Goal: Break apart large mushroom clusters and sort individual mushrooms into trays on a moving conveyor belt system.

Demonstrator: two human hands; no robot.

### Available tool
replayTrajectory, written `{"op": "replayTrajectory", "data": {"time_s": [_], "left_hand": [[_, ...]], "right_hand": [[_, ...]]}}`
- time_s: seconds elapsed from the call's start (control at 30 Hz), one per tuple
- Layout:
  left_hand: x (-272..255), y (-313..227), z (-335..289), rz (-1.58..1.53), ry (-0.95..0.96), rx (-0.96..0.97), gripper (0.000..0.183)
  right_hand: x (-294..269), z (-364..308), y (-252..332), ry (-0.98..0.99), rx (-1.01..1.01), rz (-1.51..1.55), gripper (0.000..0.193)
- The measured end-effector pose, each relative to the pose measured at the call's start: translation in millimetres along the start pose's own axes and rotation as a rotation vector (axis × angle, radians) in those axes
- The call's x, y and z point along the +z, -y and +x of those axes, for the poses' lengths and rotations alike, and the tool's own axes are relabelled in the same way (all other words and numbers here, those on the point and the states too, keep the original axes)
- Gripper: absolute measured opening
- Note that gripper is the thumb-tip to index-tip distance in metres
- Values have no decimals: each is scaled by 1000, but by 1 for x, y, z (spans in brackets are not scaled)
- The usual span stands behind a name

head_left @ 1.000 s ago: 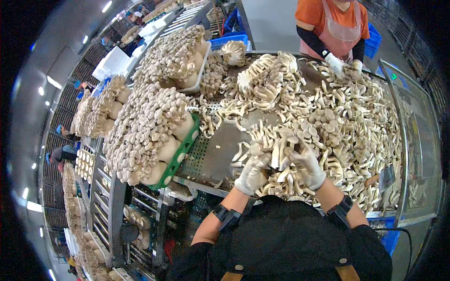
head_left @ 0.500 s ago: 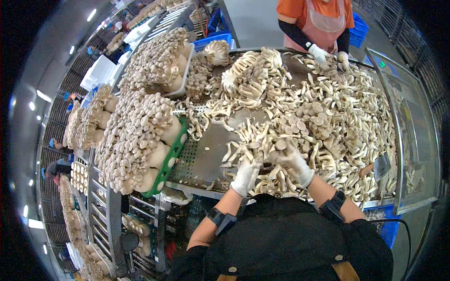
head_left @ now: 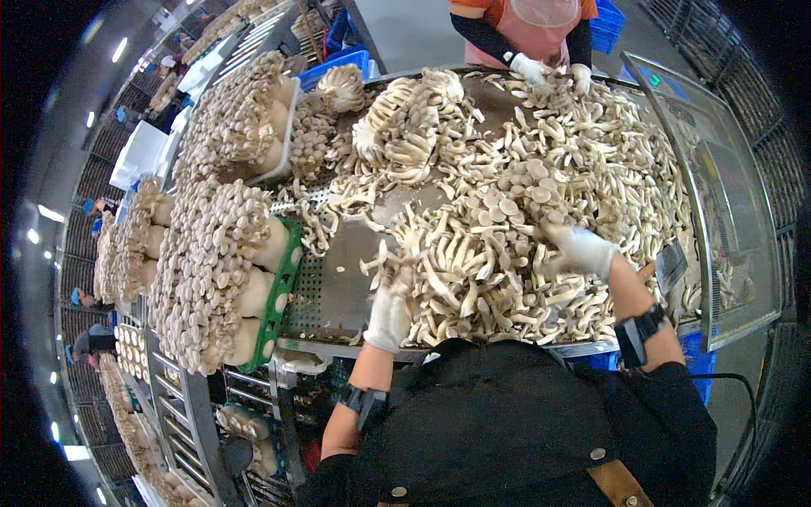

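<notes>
Loose grey-brown mushrooms with pale stems lie heaped over the metal table. At the heap's left edge is my left hand, in a white glove, its fingers closed around a mushroom whose cap sticks up past the fingertips. My right hand, also gloved in white, is over the middle right of the heap. Motion smears its fingers, so whether it holds anything is unclear. Beyond the right hand lies a scraper-like tool with a broad metal blade and a wooden handle.
A green tray of bottles with mushroom clusters stands at the left, with a white tray behind it. Uncut clusters lie at the back. Across the table, a person's gloved hands work. A metal-framed mesh panel borders the right.
My hands have moved apart, the left one to the left with a mushroom, the right one rightward over the heap. The whole view has shifted somewhat.
</notes>
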State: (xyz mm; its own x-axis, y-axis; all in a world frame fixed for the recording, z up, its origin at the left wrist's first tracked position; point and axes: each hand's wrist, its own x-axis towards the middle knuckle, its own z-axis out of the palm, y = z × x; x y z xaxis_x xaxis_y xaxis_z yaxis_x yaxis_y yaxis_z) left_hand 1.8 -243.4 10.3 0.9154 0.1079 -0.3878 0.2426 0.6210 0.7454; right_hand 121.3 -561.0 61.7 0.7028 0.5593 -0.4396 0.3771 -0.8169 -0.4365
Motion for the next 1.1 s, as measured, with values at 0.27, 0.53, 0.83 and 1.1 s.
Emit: {"op": "replayTrajectory", "data": {"time_s": [0.27,0.53,0.83,1.1], "left_hand": [[31,35,12,818,110,341,61],[81,24,-11,135,469,-395,73],[40,38,4,-283,193,-97,38],[65,26,-5,-179,101,168,40]], "right_hand": [[107,-28,-95,-279,120,62,70],[109,-34,-36,46,-380,1683,44],[74,27,60,-384,-221,966,42],[61,28,81,-500,-316,644,50]]}}
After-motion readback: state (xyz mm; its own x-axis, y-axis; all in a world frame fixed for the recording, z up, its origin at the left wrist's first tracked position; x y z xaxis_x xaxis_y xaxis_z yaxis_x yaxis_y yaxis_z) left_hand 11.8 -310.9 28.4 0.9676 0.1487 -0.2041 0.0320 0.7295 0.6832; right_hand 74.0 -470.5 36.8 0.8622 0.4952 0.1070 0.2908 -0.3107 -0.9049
